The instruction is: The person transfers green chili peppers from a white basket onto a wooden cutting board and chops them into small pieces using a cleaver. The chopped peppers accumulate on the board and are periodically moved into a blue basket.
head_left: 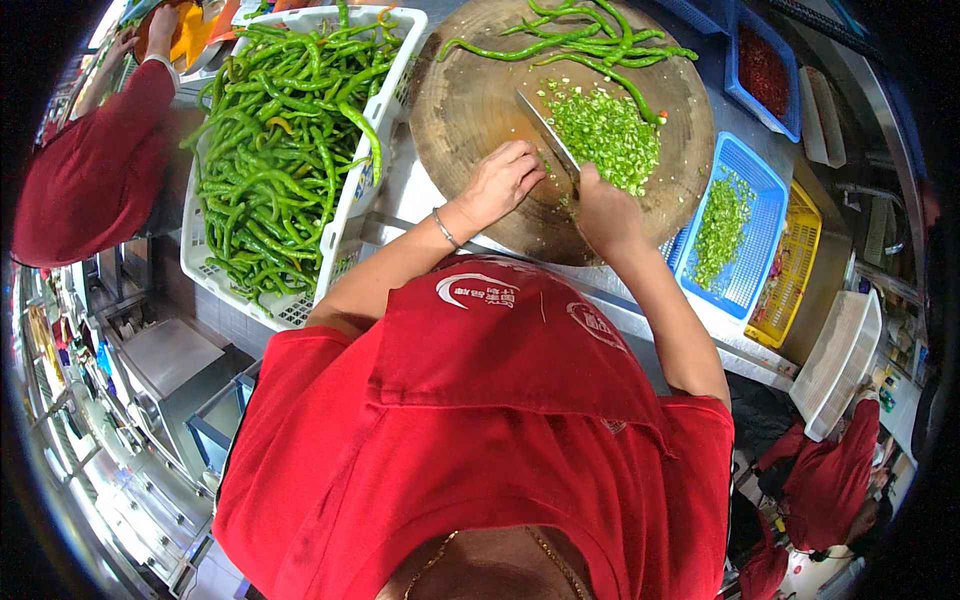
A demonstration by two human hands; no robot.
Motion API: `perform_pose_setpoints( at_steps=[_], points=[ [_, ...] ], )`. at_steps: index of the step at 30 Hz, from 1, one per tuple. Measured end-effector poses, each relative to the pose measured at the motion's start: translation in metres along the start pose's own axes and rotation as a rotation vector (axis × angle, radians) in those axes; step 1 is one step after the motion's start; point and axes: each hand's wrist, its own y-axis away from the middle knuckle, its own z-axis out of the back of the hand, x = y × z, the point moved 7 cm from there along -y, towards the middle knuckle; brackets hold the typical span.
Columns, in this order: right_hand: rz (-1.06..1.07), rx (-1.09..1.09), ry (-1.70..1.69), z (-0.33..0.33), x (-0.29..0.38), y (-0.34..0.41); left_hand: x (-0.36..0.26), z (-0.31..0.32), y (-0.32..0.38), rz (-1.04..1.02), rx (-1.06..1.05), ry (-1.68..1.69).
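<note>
A round wooden chopping block point(465, 97) lies before me. My right hand point(611, 214) grips the handle of a kitchen knife point(546, 129), whose blade points up and left along the edge of a heap of chopped green chillies point(607, 135). Left of the blade, my left hand point(506, 180) rests on the block with curled fingers; a small bit of green shows by its fingertips, and whether it holds anything is hidden. Several whole green chillies point(622, 45) lie across the block's far side, one reaching down beside the heap.
A white plastic crate point(349, 180) full of long green chillies stands at left. On the right are a blue basket point(765, 217) with chopped chillies, a yellow basket point(806, 262) and a blue basket of red bits point(763, 71). Co-workers in red stand at upper left and lower right.
</note>
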Motion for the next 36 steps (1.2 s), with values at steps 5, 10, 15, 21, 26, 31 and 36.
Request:
perform_pose_setpoints(
  at_steps=[5,10,15,21,26,31,36],
  points=[
    [-0.006,0.126,0.063,0.006,0.019,0.013,0.001,0.003,0.005,-0.033,-0.069,0.032],
    [0.067,-0.037,-0.018,-0.007,0.008,-0.009,-0.002,0.001,0.001,-0.040,-0.034,-0.005],
    [0.006,0.092,-0.044,0.006,0.010,0.010,0.003,0.002,0.007,0.000,-0.041,-0.007],
    [0.045,-0.022,0.005,-0.012,0.016,-0.006,-0.002,0.002,0.005,-0.018,-0.014,-0.007],
    [-0.020,0.086,-0.002,0.005,0.013,0.009,0.003,0.004,0.013,0.027,0.012,-0.025],
    [0.040,0.024,-0.017,-0.018,0.010,0.002,0.004,0.004,0.007,-0.009,-0.029,0.024],
    [0.013,0.013,-0.054,-0.005,0.003,0.006,-0.001,0.006,0.010,-0.010,-0.018,0.025]
  ],
)
